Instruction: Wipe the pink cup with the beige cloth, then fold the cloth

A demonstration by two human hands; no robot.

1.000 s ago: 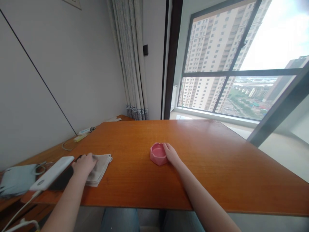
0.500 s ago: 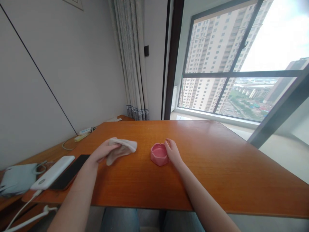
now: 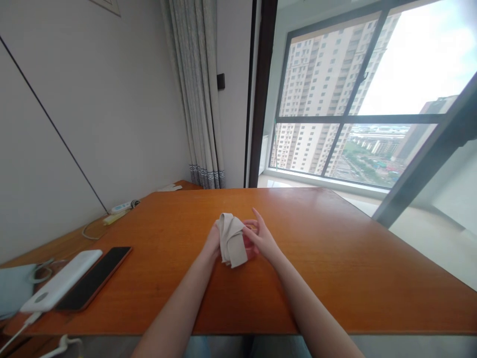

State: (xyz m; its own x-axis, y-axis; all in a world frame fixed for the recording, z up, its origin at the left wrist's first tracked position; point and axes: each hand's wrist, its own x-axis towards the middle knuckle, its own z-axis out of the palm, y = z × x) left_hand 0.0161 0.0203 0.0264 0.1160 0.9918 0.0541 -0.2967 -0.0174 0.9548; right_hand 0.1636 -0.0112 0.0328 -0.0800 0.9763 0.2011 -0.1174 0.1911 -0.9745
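A pale beige cloth (image 3: 231,243) hangs in folds from my left hand (image 3: 213,240), whose fingers are mostly hidden behind it. The cloth lies against the left side of a pink ashtray (image 3: 250,245) and covers much of it. From the right, my right hand (image 3: 264,238) grips the ashtray, thumb near the cloth's edge and one finger pointing up and away. Whether the ashtray is lifted off the wooden table (image 3: 316,278) or rests on it I cannot tell.
To the left on the table lie a black phone (image 3: 95,278) and a white power bank (image 3: 63,281) with a cable plugged in. A power strip (image 3: 121,207) is by the wall. Beyond the table stand a curtain (image 3: 199,99) and a large window (image 3: 335,119).
My left hand has carried the cloth rightward onto the ashtray. My right hand stays at the ashtray, its fingers shifted. The view has turned slightly to the right.
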